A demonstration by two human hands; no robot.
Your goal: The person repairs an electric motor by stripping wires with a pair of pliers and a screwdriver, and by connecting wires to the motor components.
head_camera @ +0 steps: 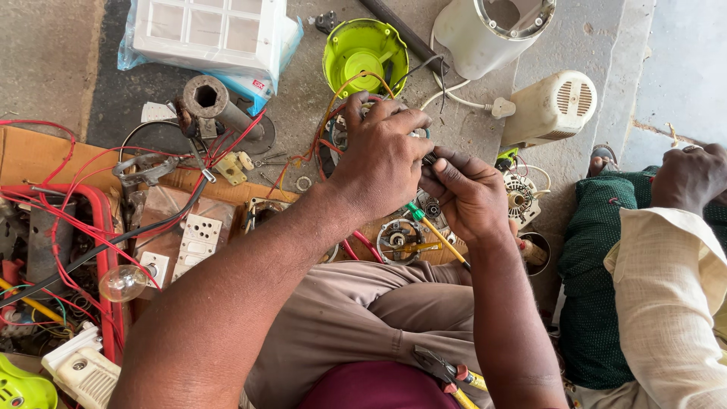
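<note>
We see both hands meeting over a cluttered floor, just nearer than a lime-green plastic housing (365, 51). Our left hand (379, 155) is curled down over a small motor part with wires (338, 132), fingers closed around it; the part itself is mostly hidden under the palm, so we cannot tell which way it faces. Our right hand (468, 195) is closed around a screwdriver (433, 229) with a green and yellow handle. The tool's long axis runs diagonally: the handle end points near and to the right, emerging below the hand, while the working end points far and to the left, toward the left hand's fingers. Its tip is hidden where the two hands touch.

Red and orange wires (318, 136) loop out from under the left hand. Below the hands lies a round metal motor plate (397, 240). To the right stands a cream motor casing (549, 107), and far to the right another person's hand (691, 178) rests on a green-clad knee. A clear light bulb (123, 282) lies to the left, and pliers (447, 373) rest on our lap.
</note>
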